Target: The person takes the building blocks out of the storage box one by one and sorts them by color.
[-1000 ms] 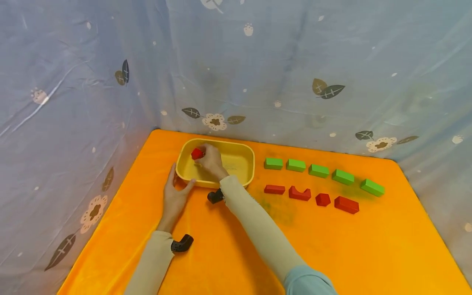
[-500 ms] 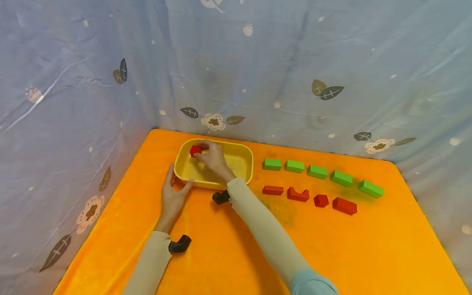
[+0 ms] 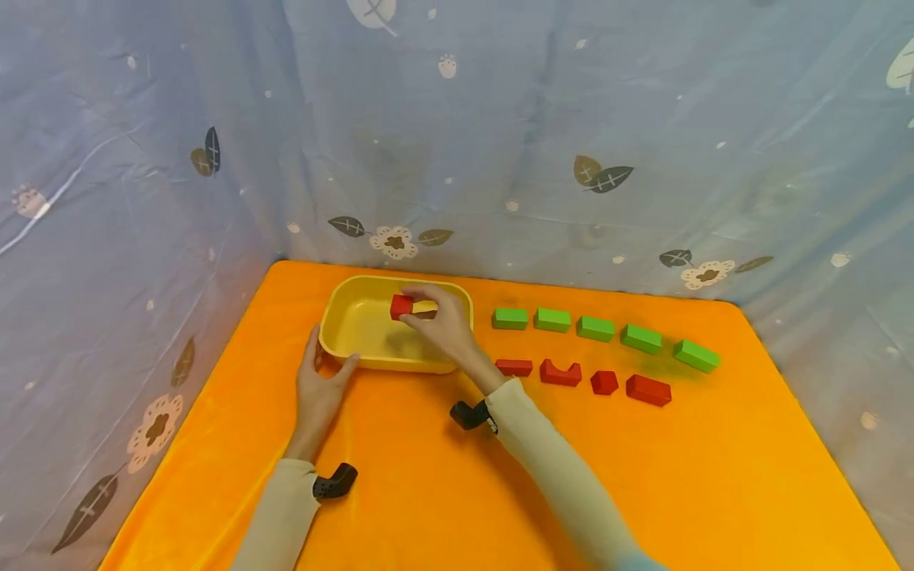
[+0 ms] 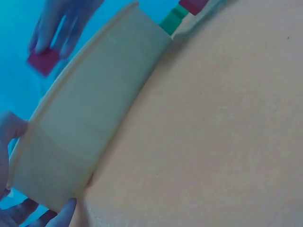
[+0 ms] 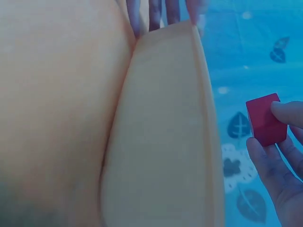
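Note:
My right hand (image 3: 451, 323) pinches a small red block (image 3: 401, 307) between thumb and fingers, above the yellow plastic basin (image 3: 403, 365). In the right wrist view the block (image 5: 266, 124) is a short cuboid, raised higher than the basin's rim. My left hand (image 3: 319, 395) holds the basin's near left corner. Its thumb is at the front rim, its fingers against the left end wall. The left wrist view shows the basin's outer side wall (image 4: 94, 94) between thumb and fingers, with the right hand and red block beyond the rim.
Right of the basin, several green blocks (image 3: 596, 328) form a back row. Nearer lies a row of red pieces: a flat bar (image 3: 516, 367), a notched arch block (image 3: 560, 374), a small block (image 3: 604, 382) and a longer block (image 3: 649, 389). A patterned curtain (image 3: 485, 143) encloses the orange-covered table (image 3: 571, 492).
My right hand has brought the red block from the basin's left end toward its middle and lifted it. The left hand keeps its hold on the corner. The head view has shifted slightly.

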The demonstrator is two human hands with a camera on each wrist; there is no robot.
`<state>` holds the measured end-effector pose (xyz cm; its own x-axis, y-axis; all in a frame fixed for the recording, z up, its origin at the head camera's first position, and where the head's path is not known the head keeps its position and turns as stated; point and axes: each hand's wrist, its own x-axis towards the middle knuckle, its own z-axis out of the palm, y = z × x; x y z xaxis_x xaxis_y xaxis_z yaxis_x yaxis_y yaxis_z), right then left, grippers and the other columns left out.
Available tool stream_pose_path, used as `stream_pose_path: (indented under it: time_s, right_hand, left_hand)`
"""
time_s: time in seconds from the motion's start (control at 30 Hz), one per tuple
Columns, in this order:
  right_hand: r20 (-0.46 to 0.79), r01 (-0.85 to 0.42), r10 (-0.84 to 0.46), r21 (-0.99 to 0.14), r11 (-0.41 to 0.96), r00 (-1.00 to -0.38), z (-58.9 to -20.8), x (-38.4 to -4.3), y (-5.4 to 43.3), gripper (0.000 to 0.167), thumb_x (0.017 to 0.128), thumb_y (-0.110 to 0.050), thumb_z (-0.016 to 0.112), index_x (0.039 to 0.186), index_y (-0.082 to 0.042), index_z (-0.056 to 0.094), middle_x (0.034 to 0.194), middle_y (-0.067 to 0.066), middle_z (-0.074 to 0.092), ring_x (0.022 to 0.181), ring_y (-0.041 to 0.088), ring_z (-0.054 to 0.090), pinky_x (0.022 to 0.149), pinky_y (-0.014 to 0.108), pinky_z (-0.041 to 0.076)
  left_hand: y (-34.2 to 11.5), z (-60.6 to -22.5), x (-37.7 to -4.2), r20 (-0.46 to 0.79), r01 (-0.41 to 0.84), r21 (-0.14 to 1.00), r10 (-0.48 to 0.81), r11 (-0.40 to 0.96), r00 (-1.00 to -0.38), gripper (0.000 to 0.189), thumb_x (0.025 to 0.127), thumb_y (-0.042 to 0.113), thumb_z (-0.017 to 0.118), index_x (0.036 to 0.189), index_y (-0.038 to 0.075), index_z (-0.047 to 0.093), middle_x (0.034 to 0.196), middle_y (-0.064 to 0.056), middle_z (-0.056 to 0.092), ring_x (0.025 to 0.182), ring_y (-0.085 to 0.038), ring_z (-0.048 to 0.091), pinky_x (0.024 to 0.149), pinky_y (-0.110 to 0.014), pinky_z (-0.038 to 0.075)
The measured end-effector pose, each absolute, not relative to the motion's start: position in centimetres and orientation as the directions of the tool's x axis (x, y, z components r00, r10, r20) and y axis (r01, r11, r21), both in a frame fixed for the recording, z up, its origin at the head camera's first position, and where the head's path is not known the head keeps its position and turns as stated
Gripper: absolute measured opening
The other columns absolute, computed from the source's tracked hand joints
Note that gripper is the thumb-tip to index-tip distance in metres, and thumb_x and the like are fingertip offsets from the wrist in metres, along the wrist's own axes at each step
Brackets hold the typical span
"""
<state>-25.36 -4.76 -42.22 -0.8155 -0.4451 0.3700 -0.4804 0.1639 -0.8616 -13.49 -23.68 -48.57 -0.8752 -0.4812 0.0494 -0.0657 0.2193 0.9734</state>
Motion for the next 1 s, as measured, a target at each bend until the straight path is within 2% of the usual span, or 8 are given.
stream_pose_path:
  time_s: [0.23,0.37,0.47,0.63,0.8,1.0]
  right_hand:
    - [0.348,-0.448,-0.441,-0.882,0.145,-0.827,-42.3,-24.3,-0.1,0.041,0.083,0.000,0.076,0.122,0.005,0.065,0.117,0.016,0.067,0.105,0.028,0.062,0.083,0.036,0.058]
    - [0.322,-0.435,-0.434,-0.881,0.189,-0.841,-41.7,-23.6,2.2,0.040,0.085,-0.001,0.075,0.123,0.005,0.065,0.120,0.020,0.065,0.108,0.034,0.060,0.088,0.046,0.056]
    - [0.308,-0.427,-0.420,-0.875,0.226,-0.854,-41.9,-23.4,3.9,0.039,0.085,-0.002,0.075,0.123,0.002,0.066,0.122,0.019,0.064,0.111,0.035,0.059,0.089,0.047,0.055]
    - [0.291,-0.425,-0.414,-0.860,0.282,-0.863,-43.1,-23.6,7.1,0.041,0.086,-0.004,0.075,0.125,0.001,0.065,0.127,0.016,0.062,0.116,0.031,0.059,0.089,0.042,0.056]
    - [0.318,-0.439,-0.362,-0.837,0.327,-0.876,-43.6,-23.2,11.1,0.040,0.085,-0.003,0.074,0.124,0.001,0.065,0.123,0.016,0.064,0.112,0.033,0.061,0.087,0.043,0.056]
    - [0.387,-0.443,-0.217,-0.801,0.402,-0.896,-42.9,-21.7,16.7,0.039,0.082,0.005,0.075,0.120,0.007,0.065,0.115,0.024,0.066,0.103,0.035,0.063,0.079,0.025,0.058]
  left_hand:
    - [-24.8,-48.5,-13.5,0.041,-0.078,0.972,-0.487,0.222,-0.872,0.088,0.090,0.030,0.073,0.158,0.018,0.019,0.160,-0.003,0.025,0.140,-0.031,0.032,0.116,-0.046,0.028]
    - [-25.6,-48.3,-13.4,0.033,-0.084,0.973,-0.490,0.214,-0.871,0.088,0.090,0.025,0.072,0.159,0.020,0.018,0.160,-0.002,0.024,0.141,-0.030,0.031,0.116,-0.045,0.028]
    - [-26.0,-48.1,-13.3,0.025,-0.089,0.974,-0.493,0.207,-0.870,0.088,0.091,0.024,0.072,0.159,0.021,0.016,0.160,-0.002,0.024,0.142,-0.029,0.030,0.117,-0.045,0.026]
    - [-26.8,-47.8,-13.3,0.019,-0.098,0.974,-0.502,0.205,-0.865,0.088,0.091,0.027,0.072,0.159,0.023,0.016,0.160,-0.002,0.025,0.141,-0.030,0.031,0.116,-0.046,0.027]
    - [-27.3,-48.0,-13.2,0.023,-0.099,0.974,-0.520,0.205,-0.854,0.088,0.090,0.029,0.072,0.159,0.022,0.017,0.159,-0.002,0.028,0.138,-0.028,0.034,0.115,-0.045,0.029]
    - [-27.9,-48.1,-12.8,0.025,-0.094,0.975,-0.522,0.200,-0.853,0.089,0.091,0.028,0.072,0.159,0.021,0.015,0.159,-0.003,0.027,0.139,-0.028,0.033,0.115,-0.046,0.029]
